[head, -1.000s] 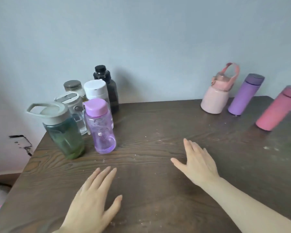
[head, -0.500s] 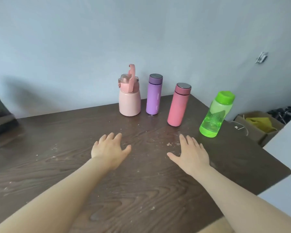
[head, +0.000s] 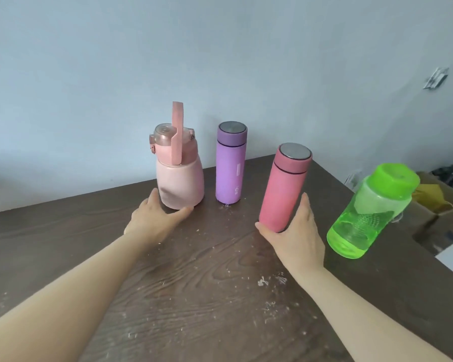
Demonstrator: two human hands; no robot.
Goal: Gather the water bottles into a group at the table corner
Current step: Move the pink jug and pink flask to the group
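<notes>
Four bottles stand near the far right of the dark wooden table (head: pixel 194 296). A pale pink bottle (head: pixel 179 184) with an upright carry handle is on the left, and my left hand (head: pixel 152 220) wraps around its base. Right of it stands a purple flask (head: pixel 229 168), untouched. My right hand (head: pixel 296 236) grips the bottom of a coral pink flask (head: pixel 285 184), thumb on the left and fingers on the right. A clear green bottle (head: pixel 369 212) stands by the table's right edge, apart from my right hand.
A pale blue wall rises directly behind the bottles. Past the table's right edge, a cardboard box (head: pixel 445 202) with something yellow inside sits lower down. White crumbs are scattered on the wood near my right forearm.
The view swung from the left corner's bottle group to the right side. Both hands reached forward from flat on the table and closed on the pale pink bottle and the coral flask.
</notes>
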